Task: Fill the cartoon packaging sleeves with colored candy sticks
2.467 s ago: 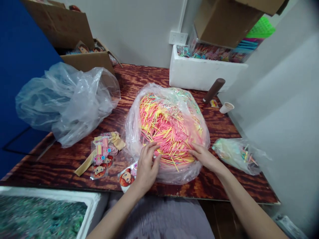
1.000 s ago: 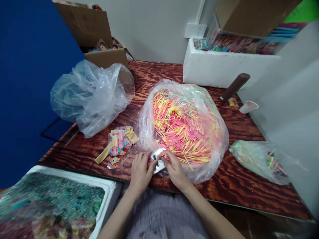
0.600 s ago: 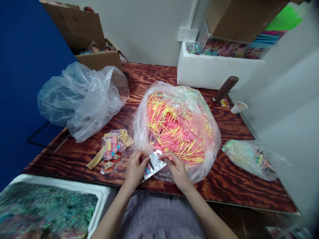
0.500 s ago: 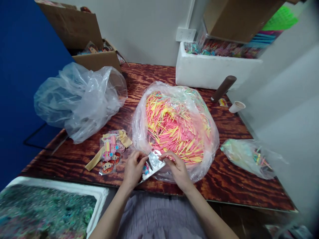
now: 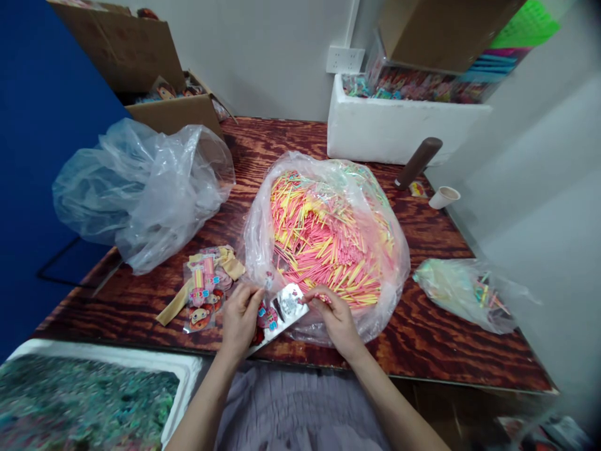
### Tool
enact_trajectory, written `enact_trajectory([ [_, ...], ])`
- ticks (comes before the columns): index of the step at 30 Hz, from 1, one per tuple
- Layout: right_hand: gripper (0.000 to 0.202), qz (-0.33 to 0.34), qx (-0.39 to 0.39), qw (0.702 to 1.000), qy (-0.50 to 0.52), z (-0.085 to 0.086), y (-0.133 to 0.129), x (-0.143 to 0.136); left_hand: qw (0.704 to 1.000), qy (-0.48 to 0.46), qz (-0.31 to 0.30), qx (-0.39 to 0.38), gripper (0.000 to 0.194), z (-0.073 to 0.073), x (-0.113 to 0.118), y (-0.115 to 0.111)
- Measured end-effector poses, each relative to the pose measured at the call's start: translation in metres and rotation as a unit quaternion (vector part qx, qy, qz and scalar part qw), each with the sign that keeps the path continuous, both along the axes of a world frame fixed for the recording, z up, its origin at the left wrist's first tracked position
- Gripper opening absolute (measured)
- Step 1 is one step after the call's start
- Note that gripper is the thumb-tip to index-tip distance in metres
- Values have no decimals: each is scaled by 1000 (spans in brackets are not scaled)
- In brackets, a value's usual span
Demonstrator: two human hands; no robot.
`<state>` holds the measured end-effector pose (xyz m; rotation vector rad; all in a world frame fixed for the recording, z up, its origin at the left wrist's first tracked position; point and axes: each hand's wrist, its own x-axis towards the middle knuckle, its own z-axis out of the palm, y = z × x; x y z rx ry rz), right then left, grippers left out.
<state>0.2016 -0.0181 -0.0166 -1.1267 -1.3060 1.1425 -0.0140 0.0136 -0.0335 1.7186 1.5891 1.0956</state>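
Note:
A silvery packet (image 5: pixel 286 308) with printed pink and blue lettering is held between my hands at the front edge of the table. My left hand (image 5: pixel 240 316) is closed on its left side. My right hand (image 5: pixel 334 313) pinches its upper right corner, with small pink pieces showing at the fingers. Just behind lies a large open clear bag (image 5: pixel 258 235) full of pink and yellow sticks (image 5: pixel 328 244). Left of my left hand are printed packets (image 5: pixel 201 294) and tan strips (image 5: pixel 174 305).
Crumpled clear plastic (image 5: pixel 164 188) and a cardboard box (image 5: pixel 173 116) stand at the left. A white foam box (image 5: pixel 385 131), brown bottle (image 5: pixel 419 163), paper cup (image 5: pixel 444 197) and small bag (image 5: pixel 462 294) are at the right. Another foam box (image 5: pixel 188 376) sits front left.
My left hand has moved slightly left and down, and more of the packet's printed part shows between my hands. My right hand keeps its pinch. The whole view has shifted a little.

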Motion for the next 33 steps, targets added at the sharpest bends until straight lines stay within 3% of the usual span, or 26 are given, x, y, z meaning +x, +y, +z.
enact_trajectory([
  [4,18,-2,-10,1000,-7,-2,-3,-1,992,-114,23,-45,21,5,-6,3],
  [11,15,-9,-9,1000,-16,-4,-5,-3,940,-314,67,-112,23,7,-6,4],
  [17,15,-15,-13,1000,-12,-4,-4,-3,939,-302,80,-143,31,5,-6,1],
  [25,13,-26,-13,1000,-5,-4,-4,-4,930,-333,49,-148,25,18,-4,-2],
  [33,20,-22,-1,997,-69,-7,-3,15,909,-357,103,-187,39,7,-6,-2],
])
